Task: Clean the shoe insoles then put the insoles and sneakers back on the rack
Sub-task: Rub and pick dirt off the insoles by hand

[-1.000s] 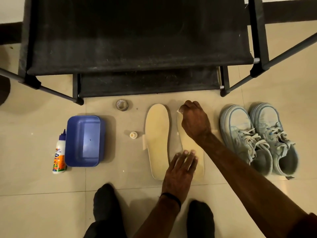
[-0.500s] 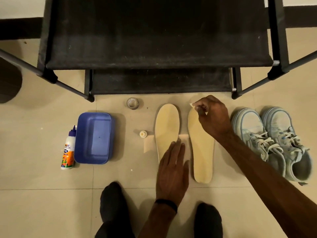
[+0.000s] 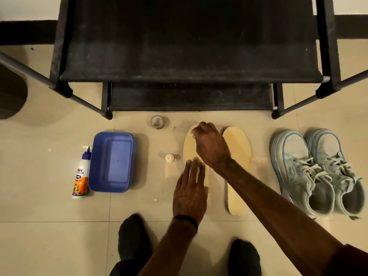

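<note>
View from a head-worn camera, looking straight down at a tiled floor [image 3: 39, 206] in front of a black shoe rack [image 3: 189, 56].

Two pale yellow insoles lie side by side on the floor, toes toward the rack. The left hand [image 3: 189, 194] lies flat on the heel half of the left insole [image 3: 190, 150], fingers straight and close together, pressing it down; a dark band circles that wrist. The right hand [image 3: 211, 144] reaches across from the right and sits over the toe end of the same insole, fingers curled, pinching a small whitish scrap [image 3: 192, 134] at the fingertips; what the scrap is cannot be told. The right insole [image 3: 238, 172] lies just beside it, untouched.

To the right of the insoles, a pair of light blue sneakers [image 3: 316, 172] stands on the floor, touching each other, toes toward the rack.

To the left are a small white cap [image 3: 169, 157], a roll of clear tape [image 3: 157, 121] near the rack, a blue plastic tub [image 3: 111, 162], and a glue bottle [image 3: 81, 174] lying just beside the tub.

Two feet in dark socks [image 3: 133, 240] show at the bottom edge.
</note>
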